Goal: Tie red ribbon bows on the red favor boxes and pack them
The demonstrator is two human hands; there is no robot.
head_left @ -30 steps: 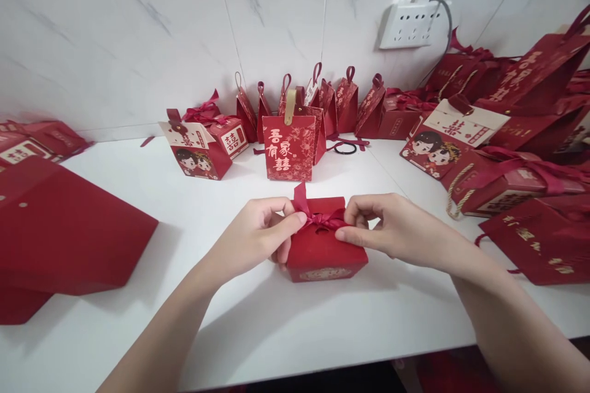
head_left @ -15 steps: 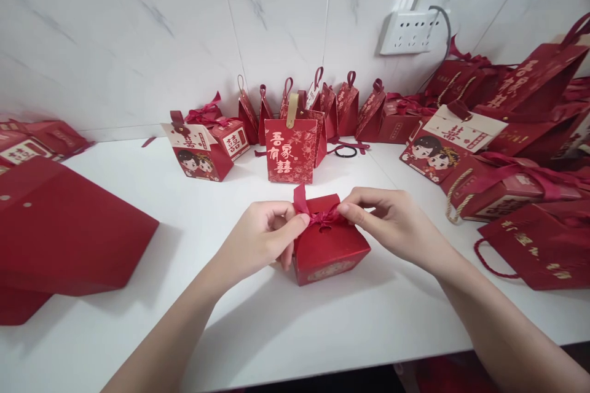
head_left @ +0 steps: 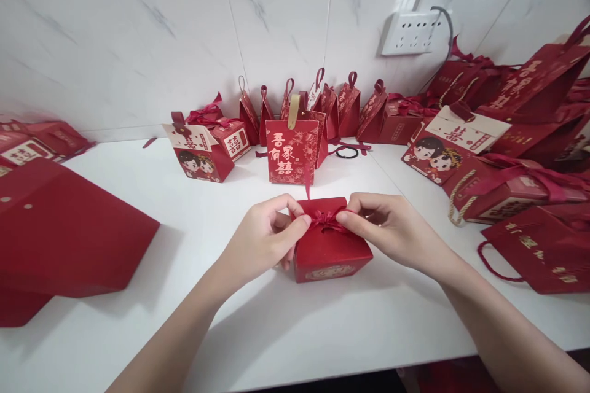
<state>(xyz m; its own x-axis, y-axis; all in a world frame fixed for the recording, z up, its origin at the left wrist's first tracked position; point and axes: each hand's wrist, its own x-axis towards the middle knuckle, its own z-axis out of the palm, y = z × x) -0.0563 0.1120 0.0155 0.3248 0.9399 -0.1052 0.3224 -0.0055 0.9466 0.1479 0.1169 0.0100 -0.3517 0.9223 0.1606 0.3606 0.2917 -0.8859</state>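
A small red box (head_left: 332,249) with a pale printed pattern on its front stands on the white table (head_left: 258,331). Across its top runs a red ribbon (head_left: 325,219), knotted in the middle over a small hole. My left hand (head_left: 271,234) pinches the ribbon at the left of the knot, its lower fingers beside the box's left side. On the right of the knot, my right hand (head_left: 385,226) pinches the ribbon between thumb and index finger. One ribbon end points up behind the box.
Upright red gift boxes (head_left: 291,153) stand behind, along the marbled wall. A large red box (head_left: 69,227) lies at the left. More red boxes and bags (head_left: 534,245) crowd the right. A black ring (head_left: 346,151) lies near the back, below a wall socket (head_left: 412,34).
The ribbon end behind the knot has swung from the left to a thin upright strip. My right hand has moved slightly inward along the ribbon, and the box has turned slightly.
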